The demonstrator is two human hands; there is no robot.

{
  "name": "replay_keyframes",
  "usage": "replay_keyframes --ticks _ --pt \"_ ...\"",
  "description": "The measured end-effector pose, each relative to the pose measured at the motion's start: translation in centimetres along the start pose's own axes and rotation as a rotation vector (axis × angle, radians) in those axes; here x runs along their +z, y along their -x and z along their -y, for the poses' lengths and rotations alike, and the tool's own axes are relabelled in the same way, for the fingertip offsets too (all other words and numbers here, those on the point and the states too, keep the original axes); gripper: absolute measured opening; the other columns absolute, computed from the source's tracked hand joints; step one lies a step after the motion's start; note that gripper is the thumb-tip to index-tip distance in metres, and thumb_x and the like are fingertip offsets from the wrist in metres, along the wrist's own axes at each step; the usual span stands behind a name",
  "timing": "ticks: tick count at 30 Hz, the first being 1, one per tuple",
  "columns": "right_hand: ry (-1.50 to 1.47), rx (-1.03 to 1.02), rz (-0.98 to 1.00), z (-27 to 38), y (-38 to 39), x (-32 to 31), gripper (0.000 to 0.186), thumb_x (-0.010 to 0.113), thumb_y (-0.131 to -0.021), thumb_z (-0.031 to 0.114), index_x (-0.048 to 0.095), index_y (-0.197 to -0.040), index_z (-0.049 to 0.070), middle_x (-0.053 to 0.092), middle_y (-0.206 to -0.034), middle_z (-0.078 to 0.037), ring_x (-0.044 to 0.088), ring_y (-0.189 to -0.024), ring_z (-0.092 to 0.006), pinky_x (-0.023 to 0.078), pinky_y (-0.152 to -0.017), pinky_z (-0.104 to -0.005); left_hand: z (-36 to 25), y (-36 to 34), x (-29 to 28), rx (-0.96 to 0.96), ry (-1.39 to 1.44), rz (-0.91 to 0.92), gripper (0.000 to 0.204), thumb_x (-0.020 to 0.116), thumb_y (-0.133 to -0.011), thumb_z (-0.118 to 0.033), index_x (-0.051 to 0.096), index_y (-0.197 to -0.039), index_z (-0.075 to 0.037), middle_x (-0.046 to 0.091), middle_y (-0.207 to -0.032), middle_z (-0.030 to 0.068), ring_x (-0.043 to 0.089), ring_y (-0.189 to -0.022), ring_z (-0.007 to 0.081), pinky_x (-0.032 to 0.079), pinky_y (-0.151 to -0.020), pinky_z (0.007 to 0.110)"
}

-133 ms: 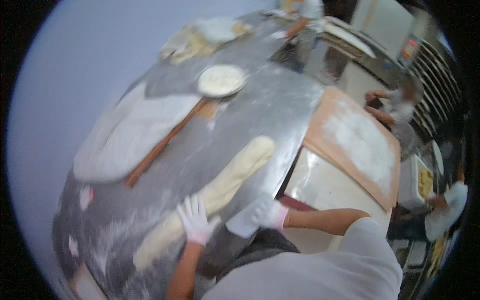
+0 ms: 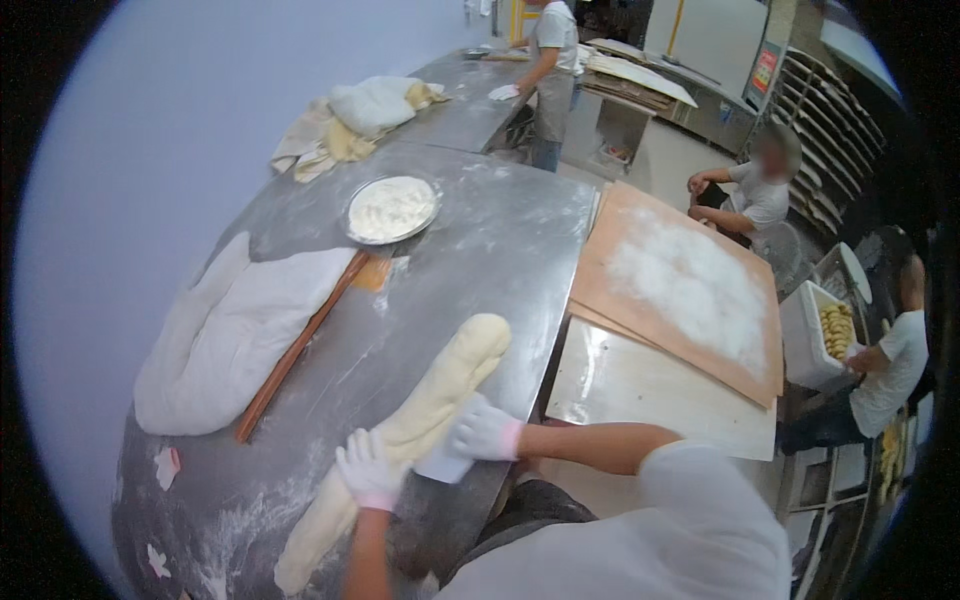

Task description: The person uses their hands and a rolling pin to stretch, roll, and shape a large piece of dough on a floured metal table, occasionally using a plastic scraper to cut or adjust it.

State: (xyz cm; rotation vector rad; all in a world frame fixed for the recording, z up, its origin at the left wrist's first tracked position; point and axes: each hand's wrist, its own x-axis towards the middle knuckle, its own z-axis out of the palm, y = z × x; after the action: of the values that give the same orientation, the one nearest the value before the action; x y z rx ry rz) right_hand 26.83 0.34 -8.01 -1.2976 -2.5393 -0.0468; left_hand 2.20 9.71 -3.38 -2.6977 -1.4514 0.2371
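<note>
A long log of pale dough [image 2: 465, 357] lies slantwise on the floured metal table [image 2: 480, 240]. My left hand [image 2: 367, 470], in a white glove with a pink cuff, rests on the log's nearer half, its fingers laid over the top. In my gloved right hand [image 2: 483, 430] is a flat, whitish dough scraper [image 2: 442, 466]. Its blade is beside the middle of the log, on the right side; whether its edge touches the dough I cannot tell.
On the left, a wooden rolling pin [image 2: 300, 350] lies along a white cloth [image 2: 240, 335]. Farther back stand a bowl of flour [image 2: 392, 208] and bundled cloths [image 2: 365, 110]. Floured boards [image 2: 690, 285] lie to the right. Several co-workers are around, one by a white tub [image 2: 815, 340].
My right hand and the scraper have come left, up against the dough log. My left hand stays on the dough, its fingers less spread. The whole view has shifted and sharpened.
</note>
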Motion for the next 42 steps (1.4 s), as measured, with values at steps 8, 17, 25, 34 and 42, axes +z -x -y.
replay_keyframes --ticks 8,17,25,34,42 --pt "-0.049 0.123 -0.022 -6.5 0.5 3.3 0.006 0.056 -0.078 0.018 0.059 -0.081 0.014 0.06 -0.082 -0.003 0.06 -0.08 -0.0216 0.047 -0.068 -0.0379 -1.4 -6.8 -2.1 -0.013 0.097 0.138 0.072 0.058 -0.081 -0.053 0.047 -0.134 -0.006 0.043 -0.139 0.02 0.034 -0.131 0.0393 0.019 -0.109 0.057" --pt "0.135 0.163 0.186 -19.2 8.7 -1.5 0.01 0.057 -0.079 0.017 0.062 -0.083 0.011 0.063 -0.081 -0.007 0.063 -0.076 -0.0252 0.049 -0.06 -0.0424 -14.9 -15.5 -1.9 -0.125 0.575 0.047 0.074 0.054 -0.085 -0.053 0.039 -0.141 -0.008 0.035 -0.147 0.0158 0.025 -0.138 0.0364 0.018 -0.109 0.058" --pt "-0.028 0.104 -0.078 -22.5 10.9 -3.6 0.008 0.059 -0.074 0.019 0.062 -0.075 0.011 0.06 -0.074 -0.007 0.061 -0.078 -0.026 0.047 -0.07 -0.0413 -22.2 -19.2 -6.1 0.126 0.226 0.224 0.069 0.054 -0.083 -0.05 0.043 -0.139 -0.01 0.038 -0.146 0.0134 0.031 -0.134 0.0343 0.025 -0.107 0.054" --pt "-0.031 0.236 -0.065 -22.6 8.4 -2.6 0.016 0.058 -0.075 0.024 0.062 -0.064 0.014 0.06 -0.069 -0.005 0.061 -0.071 -0.0264 0.043 -0.065 -0.044 -24.5 -21.8 -6.7 0.103 -0.087 0.22 0.084 0.058 -0.082 -0.049 0.028 -0.146 -0.003 0.023 -0.153 0.0169 0.017 -0.143 0.0318 0.014 -0.114 0.05" --pt "0.047 0.27 0.035 -28.1 0.6 -3.2 0.012 0.057 -0.076 0.022 0.064 -0.068 0.015 0.063 -0.072 -0.004 0.063 -0.076 -0.0242 0.045 -0.067 -0.044 -23.3 -27.0 -8.8 -0.004 0.028 0.232 0.084 0.063 -0.078 -0.037 0.027 -0.146 -0.002 0.022 -0.154 0.0142 0.015 -0.144 0.0314 0.013 -0.114 0.051"
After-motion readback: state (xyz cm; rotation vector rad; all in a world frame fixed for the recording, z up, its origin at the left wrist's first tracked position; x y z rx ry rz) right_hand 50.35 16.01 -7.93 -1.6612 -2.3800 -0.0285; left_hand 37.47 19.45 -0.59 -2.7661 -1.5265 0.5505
